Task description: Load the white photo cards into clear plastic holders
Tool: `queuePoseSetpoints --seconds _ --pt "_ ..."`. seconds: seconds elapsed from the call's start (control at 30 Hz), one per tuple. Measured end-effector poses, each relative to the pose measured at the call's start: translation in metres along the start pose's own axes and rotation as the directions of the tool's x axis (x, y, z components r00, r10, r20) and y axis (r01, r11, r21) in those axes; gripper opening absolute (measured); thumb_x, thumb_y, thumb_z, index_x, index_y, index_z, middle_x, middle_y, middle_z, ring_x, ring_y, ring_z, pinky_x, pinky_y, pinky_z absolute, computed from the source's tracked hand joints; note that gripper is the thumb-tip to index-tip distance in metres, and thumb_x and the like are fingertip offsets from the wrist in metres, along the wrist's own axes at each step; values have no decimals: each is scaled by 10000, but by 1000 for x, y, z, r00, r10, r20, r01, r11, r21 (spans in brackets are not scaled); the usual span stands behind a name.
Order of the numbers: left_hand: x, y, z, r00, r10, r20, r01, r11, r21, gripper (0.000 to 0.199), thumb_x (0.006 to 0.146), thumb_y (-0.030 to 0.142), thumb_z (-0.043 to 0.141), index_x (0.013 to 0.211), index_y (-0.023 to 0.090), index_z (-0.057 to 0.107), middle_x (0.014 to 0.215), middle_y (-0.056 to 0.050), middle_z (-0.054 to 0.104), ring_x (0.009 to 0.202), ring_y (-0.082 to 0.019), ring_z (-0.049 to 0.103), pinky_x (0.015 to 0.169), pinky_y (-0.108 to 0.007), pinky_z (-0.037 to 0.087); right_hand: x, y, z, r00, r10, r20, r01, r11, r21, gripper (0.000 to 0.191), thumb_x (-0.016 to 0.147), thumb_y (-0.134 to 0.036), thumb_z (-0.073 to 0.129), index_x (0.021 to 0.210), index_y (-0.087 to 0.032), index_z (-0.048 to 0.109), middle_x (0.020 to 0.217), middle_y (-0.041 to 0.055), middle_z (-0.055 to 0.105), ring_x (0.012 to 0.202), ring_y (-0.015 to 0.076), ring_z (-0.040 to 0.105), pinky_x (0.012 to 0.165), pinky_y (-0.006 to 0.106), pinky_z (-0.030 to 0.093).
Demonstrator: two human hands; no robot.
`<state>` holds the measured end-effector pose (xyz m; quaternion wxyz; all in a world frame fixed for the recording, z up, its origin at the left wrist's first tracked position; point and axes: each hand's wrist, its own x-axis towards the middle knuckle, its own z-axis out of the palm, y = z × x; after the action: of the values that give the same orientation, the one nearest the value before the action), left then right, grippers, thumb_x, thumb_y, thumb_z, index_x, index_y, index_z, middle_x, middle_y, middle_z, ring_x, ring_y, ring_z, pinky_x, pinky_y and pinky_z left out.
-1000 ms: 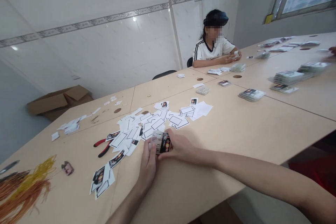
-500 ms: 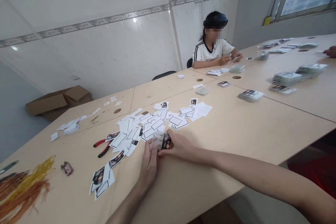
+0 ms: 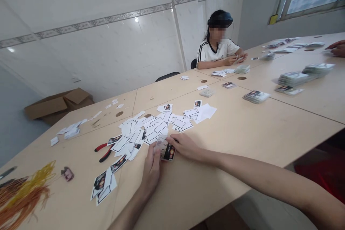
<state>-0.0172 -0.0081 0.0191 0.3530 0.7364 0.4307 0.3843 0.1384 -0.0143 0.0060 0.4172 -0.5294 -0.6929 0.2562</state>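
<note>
A long pale wooden table [image 3: 242, 133] stretches ahead of both hands, with a seated co-worker [image 3: 217, 50] far across it and an open cardboard box [image 3: 58, 104] on the floor well off to the left. Far ahead and right of the hands stand stacks of packaged cards [image 3: 292, 79], and another person's hand [image 3: 336, 48] rests at the far right edge of the view. Just ahead and left of the hands spreads a loose scatter of white black-bordered cards [image 3: 151, 127], with red-handled pliers [image 3: 104, 152] beside it and a tangle of orange and yellow cord [image 3: 27, 194] farther left. Between the hands lies a printed card in a clear plastic sleeve [image 3: 166, 150], its long axis slanting across the space between them, clear end toward the left hand. The left hand [image 3: 151, 170] is closed around that clear end. The right hand [image 3: 184, 147] is loosely curved, its fingertips [image 3: 172, 141] at the sleeve's upper edge; whether they pinch it cannot be told.
</note>
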Motion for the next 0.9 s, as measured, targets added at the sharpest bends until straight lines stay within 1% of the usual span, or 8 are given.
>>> queuePoseSetpoints --seconds 0.13,0.27,0.37,0.43,0.53,0.7,0.77,0.9 --pt "-1 -1 1 1000 -1 -8 1 1000 -6 293 816 393 368 1012 203 475 991 -40 558 916 -186 505 818 -298 370 0 0 1 1000 18 -8 -17 997 70 465 865 -482 156 611 -168 385 612 -1 458 549 91 389 512 219 284" --pt "0 -2 1 1000 5 -18 -5 1000 -5 277 822 390 359 987 202 479 963 -32 568 867 -174 518 778 -280 380 -2 -3 1 999 18 31 -21 994 110 469 869 -477 124 620 -171 379 609 5 459 557 100 402 524 229 307" --pt "0 -2 1 1000 26 -13 -26 1000 -2 262 828 380 353 978 205 479 976 -26 560 888 -169 509 784 -268 374 -4 -5 1 999 7 48 -10 998 62 399 839 -514 238 708 -178 408 704 27 515 614 118 438 545 241 319" --pt "0 -1 0 999 30 -11 -30 1000 -2 262 829 377 348 983 206 474 976 -25 556 897 -167 503 789 -267 374 -6 -7 0 997 33 72 -34 999 15 365 791 -541 349 793 -182 416 761 41 536 635 131 454 535 245 317" --pt "0 0 0 1000 25 -10 -25 1000 7 271 830 381 342 994 206 467 948 -25 560 876 -165 507 780 -270 379 -8 -9 2 993 69 95 -65 997 -53 424 717 -582 440 847 -179 414 780 48 540 633 142 462 504 244 304" --pt "-3 2 0 1000 5 -2 -5 1000 11 300 810 401 371 1001 193 473 927 -36 568 836 -182 521 742 -283 390 -10 -10 5 997 56 51 -48 989 -143 532 602 -618 534 867 -176 403 799 46 531 660 164 473 496 246 294" --pt "-3 3 0 1000 -8 1 8 1000 -4 308 805 405 377 1007 193 472 928 -35 566 841 -184 519 747 -282 387 -9 -10 4 997 37 66 -27 989 -142 541 582 -618 553 857 -178 400 784 39 528 661 166 474 495 245 297" --pt "-3 4 -1 1000 -16 -27 15 999 -32 289 796 406 392 961 196 501 901 -27 561 852 -181 509 754 -269 381 -5 -9 0 987 0 159 13 997 -78 565 548 -619 583 854 -181 396 780 31 531 671 165 484 496 237 319"
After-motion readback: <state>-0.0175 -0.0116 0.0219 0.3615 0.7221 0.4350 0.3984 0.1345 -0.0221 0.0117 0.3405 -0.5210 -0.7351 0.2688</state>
